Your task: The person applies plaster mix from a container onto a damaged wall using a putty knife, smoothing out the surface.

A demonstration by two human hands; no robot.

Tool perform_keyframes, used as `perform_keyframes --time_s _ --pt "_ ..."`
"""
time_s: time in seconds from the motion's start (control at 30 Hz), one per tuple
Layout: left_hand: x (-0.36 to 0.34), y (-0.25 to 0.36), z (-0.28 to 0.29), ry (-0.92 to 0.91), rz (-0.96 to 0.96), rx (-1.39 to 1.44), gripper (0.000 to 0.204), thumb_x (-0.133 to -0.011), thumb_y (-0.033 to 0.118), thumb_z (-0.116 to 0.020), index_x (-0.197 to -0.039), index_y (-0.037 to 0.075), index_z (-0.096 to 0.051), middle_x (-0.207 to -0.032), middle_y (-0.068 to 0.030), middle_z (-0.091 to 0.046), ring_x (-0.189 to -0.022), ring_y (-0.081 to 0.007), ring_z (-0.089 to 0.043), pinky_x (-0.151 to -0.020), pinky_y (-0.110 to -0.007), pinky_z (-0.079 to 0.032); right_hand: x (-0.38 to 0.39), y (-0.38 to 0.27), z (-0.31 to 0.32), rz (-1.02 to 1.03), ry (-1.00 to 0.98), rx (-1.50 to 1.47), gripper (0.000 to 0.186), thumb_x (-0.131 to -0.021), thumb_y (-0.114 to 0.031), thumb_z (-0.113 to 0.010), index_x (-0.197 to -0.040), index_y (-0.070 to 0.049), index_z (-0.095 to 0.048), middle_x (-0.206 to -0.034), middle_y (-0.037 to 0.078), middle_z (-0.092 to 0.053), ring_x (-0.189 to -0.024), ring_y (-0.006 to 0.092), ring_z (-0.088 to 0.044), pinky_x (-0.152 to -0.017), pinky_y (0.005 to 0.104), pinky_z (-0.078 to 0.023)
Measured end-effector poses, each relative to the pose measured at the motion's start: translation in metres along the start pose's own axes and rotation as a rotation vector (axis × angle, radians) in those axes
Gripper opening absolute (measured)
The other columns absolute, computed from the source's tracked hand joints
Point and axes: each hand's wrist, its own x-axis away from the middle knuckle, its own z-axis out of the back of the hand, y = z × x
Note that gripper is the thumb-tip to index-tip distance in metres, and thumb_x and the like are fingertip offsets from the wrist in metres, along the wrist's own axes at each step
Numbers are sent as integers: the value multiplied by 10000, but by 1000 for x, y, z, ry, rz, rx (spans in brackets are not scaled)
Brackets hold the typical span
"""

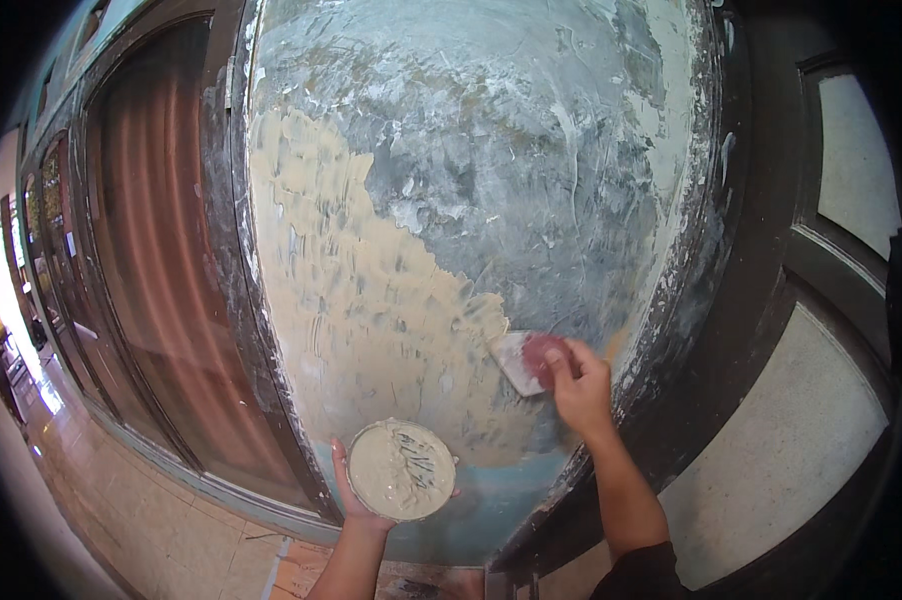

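Observation:
My left hand [363, 513] is wrapped round a shallow round tub [352, 484] from below, fingers at its sides. Pale beige putty [401, 465] with streaky marks lies inside it. Up and to the right, my right hand [584, 392] grips a putty scraper [545, 360] by its reddish part. The scraper's whitish, smeared blade [516, 366] rests against the wall, at the edge of the beige putty coat [346, 285]. This coat spreads over the wall's left and lower parts. Above and to the right, the wall [471, 190] is patchy grey and bluish.
A dark frame with a glazed panel and reddish-brown curtain [161, 240] borders the wall at left. On the right stands a dark wooden door [771, 260] with pale panels. Tiled floor [131, 480] shows at lower left. Pale blue wall [471, 520] runs below the putty.

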Motion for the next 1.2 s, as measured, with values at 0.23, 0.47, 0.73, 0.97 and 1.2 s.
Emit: perform_keyframes --time_s 0.23,0.47,0.73,0.97,1.2 --pt "-1 -1 -2 -19 -10 -6 991 -867 893 -404 -1527 158 -487 -1540 -231 -488 -1328 -669 -423 -971 -923 -285 -3 -9 5 -7 5 -28 264 -977 -159 -715 -1128 57 -697 -998 182 -747 -891 261 -727 -817 356 -548" --pt "-2 -5 -1 -94 36 64 1057 -844 944 -326 -1547 165 -447 -1534 -260 -461 -1338 -645 -431 -991 -889 -320 -31 4 18 -30 32 2 248 -1018 -150 -686 -1165 49 -695 -995 98 -762 -895 139 -688 -826 300 -543" --pt "-2 -5 1 -35 36 55 1047 -849 937 -332 -1547 165 -447 -1534 -257 -463 -1340 -658 -419 -990 -892 -317 -31 23 17 31 100 164 273 -992 -152 -711 -1162 61 -697 -994 116 -762 -902 144 -690 -843 310 -543" --pt "2 -3 2 -51 5 39 1028 -856 927 -341 -1534 162 -452 -1525 -252 -467 -1323 -651 -439 -972 -897 -329 -28 -5 15 -12 -1 -46 230 -989 -141 -705 -1122 46 -701 -991 138 -756 -878 170 -700 -804 325 -543" --pt "5 -2 0 -71 -14 27 977 -893 861 -400 -1523 117 -484 -1538 -223 -491 -1327 -606 -473 -978 -926 -279 -40 -1 17 -29 126 -31 257 -991 -166 -714 -1141 43 -699 -944 128 -761 -864 162 -696 -798 319 -544"
